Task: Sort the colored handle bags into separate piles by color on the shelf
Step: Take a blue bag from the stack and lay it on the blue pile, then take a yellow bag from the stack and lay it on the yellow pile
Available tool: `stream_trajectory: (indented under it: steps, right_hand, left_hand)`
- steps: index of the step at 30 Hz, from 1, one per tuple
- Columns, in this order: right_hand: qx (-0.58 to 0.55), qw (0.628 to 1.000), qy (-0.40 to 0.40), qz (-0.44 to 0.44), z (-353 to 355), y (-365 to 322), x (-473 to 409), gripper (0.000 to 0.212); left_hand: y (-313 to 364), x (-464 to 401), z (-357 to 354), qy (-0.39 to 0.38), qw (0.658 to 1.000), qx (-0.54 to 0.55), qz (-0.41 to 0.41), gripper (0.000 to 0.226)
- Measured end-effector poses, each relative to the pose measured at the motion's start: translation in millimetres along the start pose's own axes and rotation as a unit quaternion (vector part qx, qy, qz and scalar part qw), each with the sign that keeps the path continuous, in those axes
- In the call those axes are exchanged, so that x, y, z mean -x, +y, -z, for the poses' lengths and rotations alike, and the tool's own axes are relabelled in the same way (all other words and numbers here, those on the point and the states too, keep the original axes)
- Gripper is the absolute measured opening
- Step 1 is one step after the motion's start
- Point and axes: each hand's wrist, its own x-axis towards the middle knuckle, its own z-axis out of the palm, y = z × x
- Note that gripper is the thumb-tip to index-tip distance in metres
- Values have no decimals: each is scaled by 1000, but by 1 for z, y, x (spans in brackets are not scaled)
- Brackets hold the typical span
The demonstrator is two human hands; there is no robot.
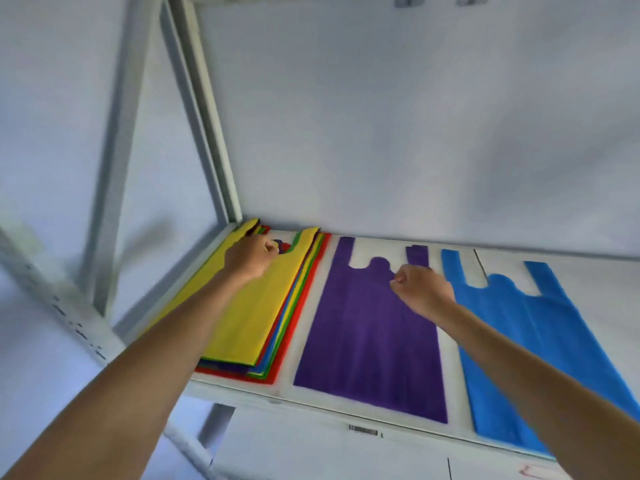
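Head view, from left to right. At the far left of the shelf (346,410) lies the mixed stack (273,341), with a yellow bag (239,313) on top and red, green, blue and purple edges fanned out beneath it along its right and near sides. Its long axis runs away from the person, handles toward the back wall. The left hand (251,259) sits on the handle end of the yellow bag, fingers curled at the notch between the two handles; it seems to be pinching the top edge there, though blur keeps me from being certain.

Next comes the purple bag (367,341), flat and alone, just beside the stack and parallel to it. Over its handle notch the right hand (420,289) is loosely fisted and looks to hold nothing; whether it touches the purple bag I cannot tell.

Furthest right is the blue bag (540,341), also flat, handles to the back, apart from the purple one by a strip of bare shelf.

The yellow bag is directly under the left hand, so that hand is the nearer by far. No yellow pile exists yet; the bag would have to be lifted from its handle end and carried rightward, probably past both sorted bags.
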Motion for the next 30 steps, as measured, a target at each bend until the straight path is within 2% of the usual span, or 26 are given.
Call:
stream_trajectory:
  steps: [5, 9, 12, 14, 16, 19, 24, 27, 30]
  right_hand:
    - [-31, 999, -10, 37, -56, -98, -6, 26]
    - [-66, 997, -37, 32, -101, -147, -6, 31]
    - [-54, 997, -55, 1, -128, -171, -6, 38]
    - [-40, 996, -79, -26, -142, -184, -6, 41]
    - [-22, 994, -94, -50, -151, -193, -5, 40]
    - [-16, 995, -72, -73, -160, -199, -6, 39]
    - [-110, 987, -51, -107, -168, -200, -16, 31]
    - [-158, 983, -17, -93, -170, -203, -16, 26]
    - [-188, 979, 6, -82, -170, -204, -12, 29]
  left_hand:
    - [-106, -6, 25, 11, 996, -85, 14, 26]
    - [-159, -13, 21, -24, 992, -122, 26, 29]
    - [-184, -18, 10, -69, 987, -145, 29, 45]
    - [-194, -19, 0, -109, 982, -150, 39, 57]
    - [-199, -17, -11, -127, 981, -143, 38, 59]
    - [-200, -12, -24, -82, 984, -155, 9, 51]
    - [-198, -6, -36, 9, 987, -152, -60, 36]
    - [-192, -7, -41, -5, 988, -136, -74, 29]
    - [-190, -15, -40, -53, 995, -81, -29, 31]
